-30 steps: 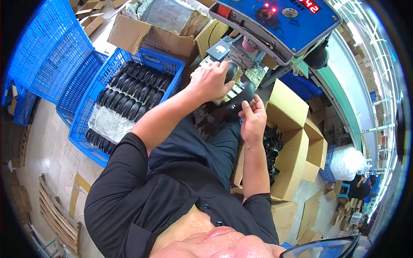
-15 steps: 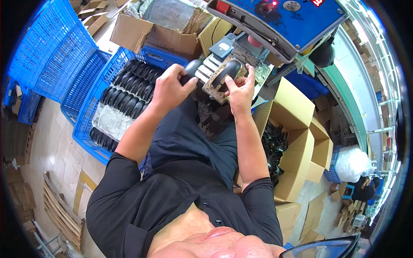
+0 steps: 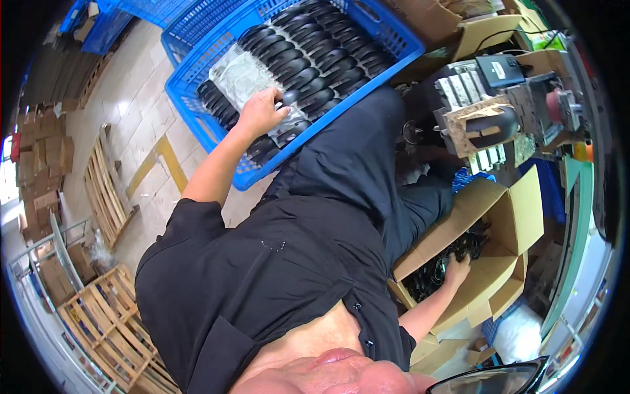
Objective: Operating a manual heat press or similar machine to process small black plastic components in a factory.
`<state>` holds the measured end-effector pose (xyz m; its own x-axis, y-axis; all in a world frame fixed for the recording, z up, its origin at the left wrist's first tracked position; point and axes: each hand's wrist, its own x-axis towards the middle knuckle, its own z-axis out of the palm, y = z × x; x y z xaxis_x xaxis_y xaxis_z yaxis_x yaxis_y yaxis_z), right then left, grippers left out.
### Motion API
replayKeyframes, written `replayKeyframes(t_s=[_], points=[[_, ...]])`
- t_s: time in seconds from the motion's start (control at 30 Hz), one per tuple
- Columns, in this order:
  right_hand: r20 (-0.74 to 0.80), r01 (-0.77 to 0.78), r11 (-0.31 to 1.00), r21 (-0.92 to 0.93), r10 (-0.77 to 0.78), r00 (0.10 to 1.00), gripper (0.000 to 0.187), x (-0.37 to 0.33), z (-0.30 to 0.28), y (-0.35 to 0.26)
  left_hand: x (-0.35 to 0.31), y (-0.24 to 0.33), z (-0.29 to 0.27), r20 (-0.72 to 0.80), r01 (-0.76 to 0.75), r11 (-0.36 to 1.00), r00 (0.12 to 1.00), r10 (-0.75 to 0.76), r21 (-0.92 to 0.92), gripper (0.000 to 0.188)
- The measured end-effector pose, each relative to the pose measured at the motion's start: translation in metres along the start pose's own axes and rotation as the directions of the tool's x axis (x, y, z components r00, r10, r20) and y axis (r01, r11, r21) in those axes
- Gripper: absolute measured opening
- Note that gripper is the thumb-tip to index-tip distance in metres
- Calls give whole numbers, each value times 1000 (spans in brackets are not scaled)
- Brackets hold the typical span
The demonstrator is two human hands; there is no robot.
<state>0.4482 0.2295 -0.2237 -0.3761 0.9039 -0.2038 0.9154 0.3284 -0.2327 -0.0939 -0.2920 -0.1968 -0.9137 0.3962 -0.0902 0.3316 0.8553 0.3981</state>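
Left hand (image 3: 260,113) has left the fixture (image 3: 453,126), seated cap (image 3: 503,121) now unattended, fingers gripping another cap (image 3: 289,98), crate (image 3: 246,178) beneath them; right hand (image 3: 457,269), now amid parts (image 3: 426,280), grip undeterminable.

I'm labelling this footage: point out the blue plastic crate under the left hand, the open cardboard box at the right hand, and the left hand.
Blue plastic crate (image 3: 321,125): head view, its near rim.
Open cardboard box (image 3: 446,228): head view, its left panel.
Left hand (image 3: 260,113): head view, its back.
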Motion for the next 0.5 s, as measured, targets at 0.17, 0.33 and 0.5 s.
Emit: replayKeyframes(t_s=[0.17,0.33,0.5], points=[[295,-217,955,204,152,943,66,-30,67,95,-8,-7,26,194,-33,995,981,14,91,36],[310,-186,967,-173,232,922,62,-33,66,40,-14,6,33,226,-63,979,974,18,194,40],[228,-156,983,-101,175,958,60,-45,42,18,-10,-5,56,236,-144,967,967,93,212,48]])
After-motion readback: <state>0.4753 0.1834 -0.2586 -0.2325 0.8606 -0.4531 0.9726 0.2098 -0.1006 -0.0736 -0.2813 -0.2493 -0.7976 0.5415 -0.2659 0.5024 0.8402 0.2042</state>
